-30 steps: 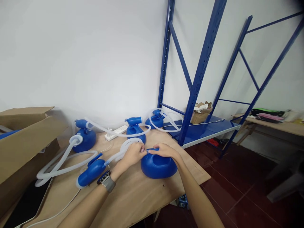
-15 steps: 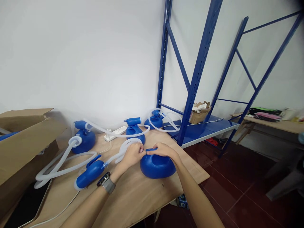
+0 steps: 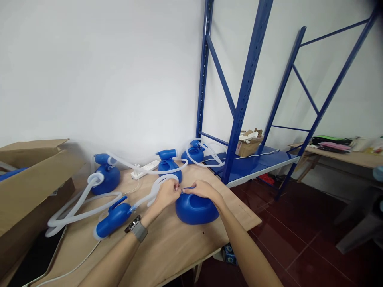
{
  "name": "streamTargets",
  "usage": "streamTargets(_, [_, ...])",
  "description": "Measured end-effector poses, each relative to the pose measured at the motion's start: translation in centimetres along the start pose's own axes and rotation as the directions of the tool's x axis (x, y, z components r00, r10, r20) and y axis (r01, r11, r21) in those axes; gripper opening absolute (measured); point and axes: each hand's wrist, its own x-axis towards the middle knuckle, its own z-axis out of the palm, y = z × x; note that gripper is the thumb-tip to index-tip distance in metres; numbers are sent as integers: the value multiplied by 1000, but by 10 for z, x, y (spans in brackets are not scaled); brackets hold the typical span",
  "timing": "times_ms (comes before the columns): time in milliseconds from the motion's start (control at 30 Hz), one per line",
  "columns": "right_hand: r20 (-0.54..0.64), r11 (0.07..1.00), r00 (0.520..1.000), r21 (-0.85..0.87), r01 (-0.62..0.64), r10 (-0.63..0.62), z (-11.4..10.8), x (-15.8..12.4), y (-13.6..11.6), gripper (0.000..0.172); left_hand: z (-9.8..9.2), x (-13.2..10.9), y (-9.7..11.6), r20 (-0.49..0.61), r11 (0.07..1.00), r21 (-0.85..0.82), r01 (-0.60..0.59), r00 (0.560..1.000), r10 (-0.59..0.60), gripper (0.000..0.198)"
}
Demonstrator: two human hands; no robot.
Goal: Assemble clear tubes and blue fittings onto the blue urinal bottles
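Centre frame: both hands remain at the top of the blue vessel (image 3: pixel 196 207) on the table (image 3: pixel 179 243). Left hand (image 3: pixel 166 193) stays pinched on the tube (image 3: pixel 155 187); right hand (image 3: pixel 203 189) still curls over the neck. Little changed over 1 second; fitting appears ongoing.

Container (image 3: pixel 196 209) on table (image 3: pixel 167 247), right of box (image 3: pixel 30 183)
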Motion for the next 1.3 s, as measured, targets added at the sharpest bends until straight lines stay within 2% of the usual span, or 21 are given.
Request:
streamTargets(67, [-25,1000,999,7,26,-26,1,-1,2,64,-11,-12,5,-16,997,-20,-69,998,68,6])
streamTargets(167, [-58,996,995,26,81,-79,1,-4,6,61,-34,-43,2,-96,981,-12,-193,977,191,16])
streamTargets(233, [-74,992,991,43,116,-113,-1,-6,10,59,-48,-71,-15,-208,965,76,-251,943,261,19])
streamTargets(267, [-79,990,989,54,131,-126,-3,-7,12,58,-54,-86,-29,-284,959,145,-242,919,275,19])
streamTargets(333, [-81,985,986,81,150,-144,-6,-9,15,56,-64,-115,-66,-357,969,232,-84,920,164,25])
streamTargets(400, [-73,982,986,109,155,-148,-9,-10,17,54,-71,-141,-108,-388,956,277,93,921,22,40])
streamTargets(467, [-62,979,987,135,153,-146,-11,-10,17,55,-74,-161,-142,-282,940,295,171,956,-85,66])
streamTargets(533, [-56,976,988,156,149,-141,-11,-10,17,55,-76,-172,-162,-182,941,278,195,972,-147,77])
streamTargets(600, [-63,975,990,175,138,-129,-10,-10,18,54,-76,-176,-165,-169,950,230,211,970,-174,74])
streamTargets(667, [-88,975,991,189,120,-105,-8,-10,19,54,-77,-173,-154,-237,967,153,205,957,-166,68])
streamTargets(733, [-123,976,990,196,95,-71,-5,-10,21,54,-81,-166,-132,-358,984,65,164,924,-131,62])
streamTargets(800, [-157,979,987,193,68,-38,-3,-10,22,53,-88,-159,-102,-498,993,25,111,863,-84,51])
streamTargets(900, [-190,986,982,164,16,15,-2,-9,21,49,-98,-153,-51,-640,994,110,8,766,65,26])
streamTargets(933, [-196,989,980,149,-4,33,-1,-9,19,48,-99,-152,-35,-659,993,121,-5,748,85,20])
streamTargets(967, [-201,991,978,135,-24,51,0,-10,17,47,-97,-151,-20,-664,993,121,-8,743,87,17])
streamTargets(1000, [-206,992,976,121,-43,67,2,-11,14,46,-93,-150,-7,-650,994,106,0,757,69,15])
streamTargets(1100, [-212,993,973,94,-77,96,10,-18,1,44,-70,-144,21,-568,999,5,49,822,-38,19])
streamTargets(1200, [-192,993,978,100,-67,85,19,-31,-15,42,-45,-138,33,-535,992,-29,126,836,-122,25])
streamTargets(1300, [-163,990,985,139,-29,52,25,-46,-26,40,-29,-137,35,-540,990,9,138,834,-111,31])
